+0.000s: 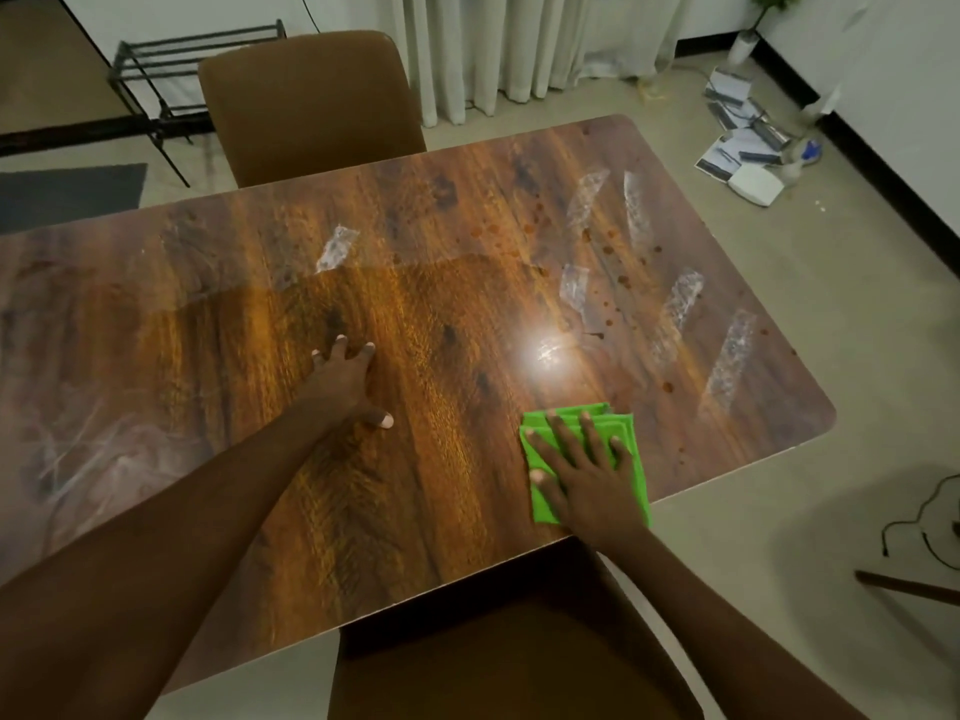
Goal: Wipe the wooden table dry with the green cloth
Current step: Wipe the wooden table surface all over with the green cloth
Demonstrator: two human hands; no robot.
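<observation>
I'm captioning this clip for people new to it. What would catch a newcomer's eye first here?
The bright green cloth, folded flat under the right hand near the wooden table's front right edge. Next, the white glare spot just beyond it and the pale streaks across the table's right side. The left hand rests spread on bare wood mid-table.

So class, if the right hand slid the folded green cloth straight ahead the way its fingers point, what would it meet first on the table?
The right hand, flat on the folded green cloth, points up the brown wooden table. It would probably first reach the bright glare patch, then a whitish smear; nothing solid stands there.
</observation>
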